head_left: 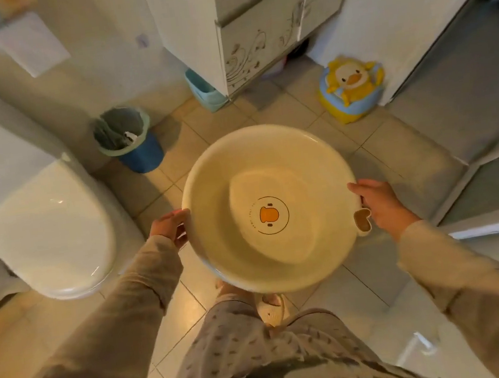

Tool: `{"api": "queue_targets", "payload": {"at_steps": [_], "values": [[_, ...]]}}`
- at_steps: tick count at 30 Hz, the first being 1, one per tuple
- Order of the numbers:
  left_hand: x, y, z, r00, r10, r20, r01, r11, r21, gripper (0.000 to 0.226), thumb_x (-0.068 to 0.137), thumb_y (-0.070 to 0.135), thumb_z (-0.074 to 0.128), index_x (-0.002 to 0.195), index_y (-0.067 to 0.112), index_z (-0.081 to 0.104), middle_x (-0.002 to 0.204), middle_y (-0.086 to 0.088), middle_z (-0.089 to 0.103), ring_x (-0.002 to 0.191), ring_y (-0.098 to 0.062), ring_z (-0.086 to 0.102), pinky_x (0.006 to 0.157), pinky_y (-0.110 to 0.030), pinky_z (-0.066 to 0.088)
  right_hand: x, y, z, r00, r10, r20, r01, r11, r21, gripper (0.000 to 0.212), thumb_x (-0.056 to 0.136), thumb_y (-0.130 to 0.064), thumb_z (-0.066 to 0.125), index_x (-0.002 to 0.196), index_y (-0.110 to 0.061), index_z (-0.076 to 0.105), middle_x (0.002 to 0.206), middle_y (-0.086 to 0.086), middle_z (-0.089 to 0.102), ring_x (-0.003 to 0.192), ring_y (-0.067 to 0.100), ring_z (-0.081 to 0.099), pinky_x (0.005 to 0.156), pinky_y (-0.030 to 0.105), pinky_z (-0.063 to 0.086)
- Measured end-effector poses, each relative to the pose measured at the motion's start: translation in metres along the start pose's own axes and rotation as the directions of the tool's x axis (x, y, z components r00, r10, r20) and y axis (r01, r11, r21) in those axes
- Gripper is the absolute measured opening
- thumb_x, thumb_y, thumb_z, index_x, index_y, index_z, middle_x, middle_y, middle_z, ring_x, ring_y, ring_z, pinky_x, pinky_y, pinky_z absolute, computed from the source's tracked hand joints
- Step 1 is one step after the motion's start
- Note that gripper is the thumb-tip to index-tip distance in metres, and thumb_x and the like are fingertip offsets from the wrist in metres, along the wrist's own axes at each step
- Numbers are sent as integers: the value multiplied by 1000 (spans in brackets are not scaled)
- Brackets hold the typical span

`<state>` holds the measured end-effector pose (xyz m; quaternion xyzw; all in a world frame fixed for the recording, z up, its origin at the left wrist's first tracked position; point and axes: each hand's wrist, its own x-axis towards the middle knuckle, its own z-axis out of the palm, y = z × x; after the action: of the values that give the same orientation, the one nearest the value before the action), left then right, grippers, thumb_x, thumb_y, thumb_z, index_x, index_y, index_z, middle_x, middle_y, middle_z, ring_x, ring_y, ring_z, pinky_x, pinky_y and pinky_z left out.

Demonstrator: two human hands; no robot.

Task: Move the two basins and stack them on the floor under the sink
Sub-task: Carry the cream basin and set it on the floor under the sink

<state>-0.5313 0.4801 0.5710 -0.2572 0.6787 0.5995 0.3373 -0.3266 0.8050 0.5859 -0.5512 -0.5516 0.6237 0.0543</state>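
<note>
The left hand clasps the left rim of the cream basin, its fingers curled under the edge and the thumb on top. The right hand grips the opposite rim, thumb over the lip and the other fingers hidden below it, just beside a small heart-shaped tab that sticks out from the rim. Between the two hands the basin hangs level in the air, above the tiled floor and in front of the person's legs.

The basin's underside and whether a second one is nested beneath it cannot be made out; only a thin second edge shows at its lower left. The near rim covers most of a slipper, and the sleeves run out of the bottom corners.

The basin is round, pale cream, glossy, with a wide rolled rim and a flat bottom bearing a circled orange duck-bill print.

Beyond the basin's far rim stands a white cabinet with a scroll pattern. To the basin's far left sit a blue bin with a green rim and a white toilet; to its far right stands a yellow duck potty.
</note>
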Motion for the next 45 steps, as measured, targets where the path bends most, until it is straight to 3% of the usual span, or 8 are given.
{"api": "queue_targets", "payload": {"at_steps": [4, 9, 17, 21, 25, 31, 35, 45], "values": [[32, 30, 46, 996, 8, 87, -14, 998, 63, 4, 86, 10, 58, 86, 12, 61, 79, -6, 59, 71, -19, 56, 59, -31, 46, 28, -16, -16, 997, 19, -70, -17, 999, 30, 37, 86, -10, 61, 120, 3, 60, 92, 14, 62, 75, 25, 56, 66, 32, 47], [80, 72, 112, 986, -1, 166, -23, 989, 145, 11, 86, 9, 59, 79, 17, 61, 77, -5, 59, 67, -18, 54, 56, -29, 43, 65, -37, -30, 988, 27, -149, -21, 999, 44, 37, 87, -12, 60, 121, 0, 61, 104, 17, 63, 95, 29, 59, 91, 47, 49], [131, 140, 210, 964, -58, 259, 3, 979, 205, 36, 85, 8, 60, 121, 2, 59, 75, -5, 58, 66, -18, 53, 58, -29, 43, 118, -80, -52, 964, 83, -251, -52, 990, 131, 37, 86, -14, 61, 119, 2, 62, 100, 19, 62, 91, 31, 56, 78, 43, 45], [145, 168, 255, 955, -75, 288, -8, 961, 276, 41, 87, 10, 58, 127, -1, 55, 77, -4, 58, 68, -18, 53, 71, -34, 45, 138, -95, -61, 943, 126, -307, -60, 975, 214, 40, 85, -13, 63, 121, 3, 60, 104, 18, 61, 94, 32, 55, 83, 46, 45], [153, 188, 301, 944, -85, 318, -17, 952, 306, 41, 88, 11, 57, 128, -1, 54, 76, -4, 57, 67, -18, 51, 64, -30, 43, 161, -104, -79, 929, 169, -330, -75, 958, 278, 40, 85, -12, 63, 122, 3, 60, 105, 18, 61, 95, 32, 55, 87, 48, 46], [160, 200, 371, 942, -69, 328, -39, 949, 313, 41, 87, 12, 60, 125, -4, 56, 76, -5, 59, 68, -19, 53, 62, -30, 45, 212, -127, -119, 933, 167, -319, -62, 947, 315, 37, 85, -9, 63, 119, 3, 60, 104, 17, 62, 94, 31, 56, 88, 47, 47], [164, 200, 415, 957, -64, 284, -27, 952, 305, 39, 86, 6, 59, 124, -4, 57, 77, -8, 61, 68, -22, 56, 60, -32, 49, 256, -158, -155, 959, 122, -255, -48, 959, 278, 20, 86, -8, 61, 105, -4, 65, 72, 4, 63, 69, 23, 56, 62, 31, 46], [147, 185, 509, 987, -61, 149, 34, 983, 180, 16, 87, 4, 57, 103, 8, 59, 76, -6, 61, 64, -19, 55, 52, -29, 49, 362, -236, -244, 994, 59, -93, -52, 996, 75, 29, 87, -11, 58, 114, -2, 64, 80, 7, 61, 73, 23, 56, 62, 32, 45]]}}
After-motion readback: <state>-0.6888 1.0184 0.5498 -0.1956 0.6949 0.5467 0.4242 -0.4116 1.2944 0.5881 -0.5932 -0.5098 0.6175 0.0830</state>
